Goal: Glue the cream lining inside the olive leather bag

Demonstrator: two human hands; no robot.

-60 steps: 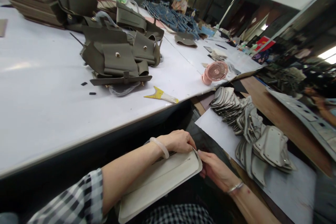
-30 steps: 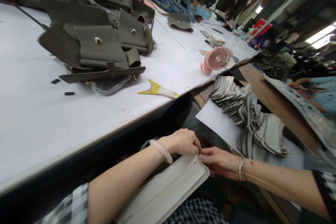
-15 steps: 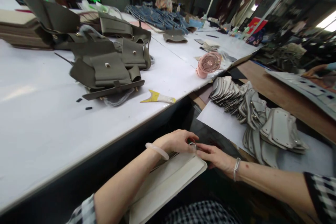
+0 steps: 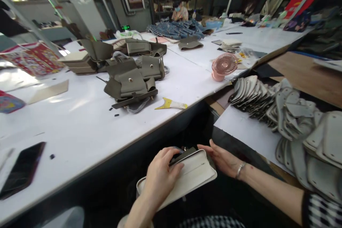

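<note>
A handbag with cream lining outward and dark olive leather along its far edge is held over my lap, below the table edge. My left hand grips its upper left side, thumb on the cream face and fingers over the olive edge. At the bag's right end, my right hand lies against the side with fingers stretched and thumb raised. Small shiny metal shows at the bag's far edge between the hands. The fingertips of my right hand are partly hidden behind the bag.
The white table bears olive bags, a yellow-and-white tool, a pink fan and a phone. Grey-white leather pieces are heaped at right. A person sits at the far end.
The bag has turned, showing more of its cream end and olive edge. My left hand has moved left and closed on its side; my right hand has opened along its end. The view has swung left.
</note>
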